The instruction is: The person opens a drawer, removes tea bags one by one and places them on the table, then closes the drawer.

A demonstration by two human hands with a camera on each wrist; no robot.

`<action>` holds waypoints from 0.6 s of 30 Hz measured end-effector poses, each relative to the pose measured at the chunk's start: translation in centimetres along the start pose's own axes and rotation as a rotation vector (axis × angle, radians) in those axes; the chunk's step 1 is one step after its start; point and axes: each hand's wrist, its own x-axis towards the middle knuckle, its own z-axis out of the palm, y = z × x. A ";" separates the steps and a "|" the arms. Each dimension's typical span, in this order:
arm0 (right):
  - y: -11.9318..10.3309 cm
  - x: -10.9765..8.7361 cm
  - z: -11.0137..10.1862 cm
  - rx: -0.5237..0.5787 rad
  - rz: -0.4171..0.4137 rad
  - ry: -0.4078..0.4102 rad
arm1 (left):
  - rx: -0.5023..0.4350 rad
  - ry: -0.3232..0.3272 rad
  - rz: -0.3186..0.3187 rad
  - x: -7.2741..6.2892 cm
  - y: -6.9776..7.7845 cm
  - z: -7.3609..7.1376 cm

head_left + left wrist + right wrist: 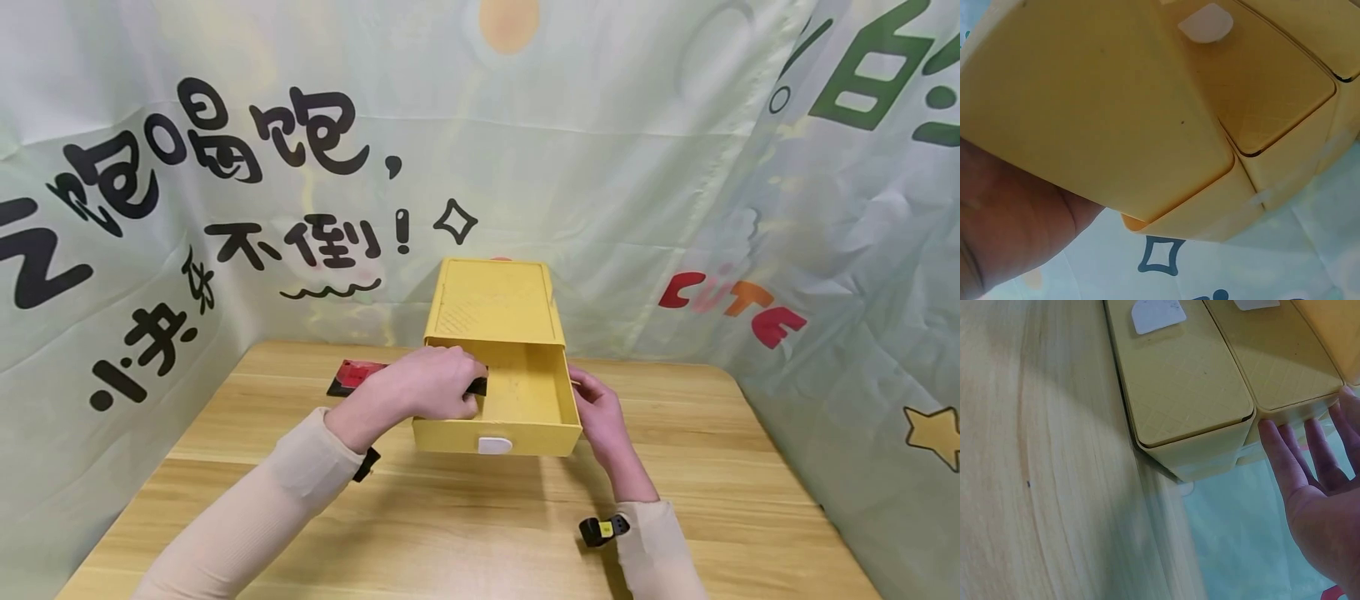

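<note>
A yellow drawer cabinet (495, 300) stands at the back of the table, its top drawer (498, 438) pulled out, with a white tab on the front. My left hand (438, 383) reaches over the drawer's left side, fingers curled round a small black item (477, 386) whose kind is mostly hidden. In the left wrist view the drawer's underside covers the fingers. Along the cabinet's right side, my right hand (600, 412) touches with its fingertips. The right wrist view shows those fingers (1285, 453) extended against the cabinet's side.
A red and black flat packet (356, 375) lies on the wooden table (465, 533), left of the cabinet and partly behind the left forearm. Lower closed drawers (1185, 381) sit beneath the pulled-out one. A printed cloth (600, 167) hangs around the table.
</note>
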 end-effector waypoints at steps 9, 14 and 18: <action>-0.1 -0.1 0.1 0.002 0.014 0.007 | 0.038 0.057 -0.017 -0.3 0.2 0.3; -0.1 0.0 0.1 -0.002 0.024 0.000 | 0.044 0.091 -0.018 -0.7 0.2 0.5; -0.1 0.0 0.1 -0.006 0.022 0.003 | 0.029 0.114 -0.010 -1.0 0.1 0.5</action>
